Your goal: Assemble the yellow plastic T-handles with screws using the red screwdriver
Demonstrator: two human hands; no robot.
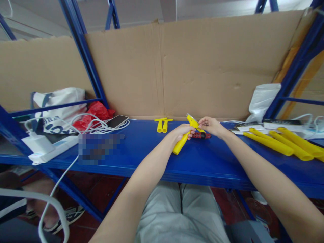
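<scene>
My left hand (184,131) is wrapped round the handle of a yellow T-shaped scraper (180,144), which slants up and away from me. A pale, thin strip shows at the upper left end of its head. My right hand (210,125) is closed, thumb and fingers pinched together against the right part of the head. Whatever small thing may be between those fingertips is too small to make out. Just behind and below the hands, a red and black tool (201,135), like a screwdriver, lies on the blue table (144,148).
Two yellow T-shaped pieces (162,125) stand near the cardboard wall (202,67). Several yellow tubes (291,143) lie at the right, by a white pouch (264,101). At the left are a phone (117,121), white cables, a power strip (57,150), a red plastic bag (97,113) and a cloth bag (60,108).
</scene>
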